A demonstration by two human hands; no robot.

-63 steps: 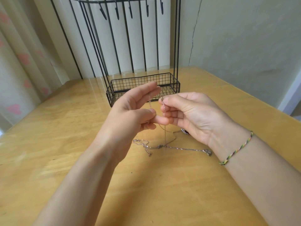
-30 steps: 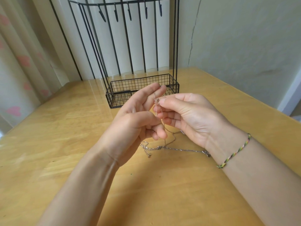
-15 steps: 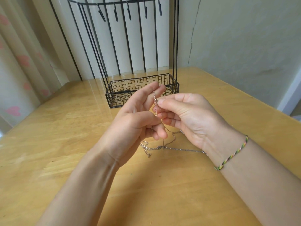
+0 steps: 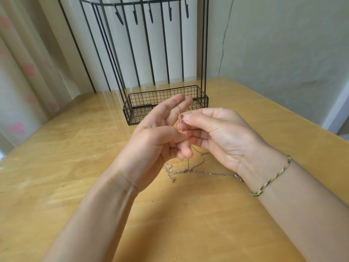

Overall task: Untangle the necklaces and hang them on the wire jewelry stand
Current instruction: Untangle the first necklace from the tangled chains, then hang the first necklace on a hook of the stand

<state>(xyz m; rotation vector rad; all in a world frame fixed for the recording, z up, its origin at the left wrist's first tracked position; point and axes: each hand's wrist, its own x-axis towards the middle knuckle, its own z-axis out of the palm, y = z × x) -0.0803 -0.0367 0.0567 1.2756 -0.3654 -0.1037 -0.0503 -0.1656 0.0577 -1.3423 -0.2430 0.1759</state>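
Wood surface, with the wire jewelry stand at its far edge. Near the middle, the left hand and right hand pinch one thin chain tight in their fingers. The necklaces look light, floppy and slippery, and could snap easily. Hold near a clasp, I think. The rest lies tangled on the surface under the hands.

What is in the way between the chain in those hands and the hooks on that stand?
Nothing solid: the space up to the hooks looks open, and they hang bare. But the chain, held by the left hand and right hand, runs down into the tangle on the table.
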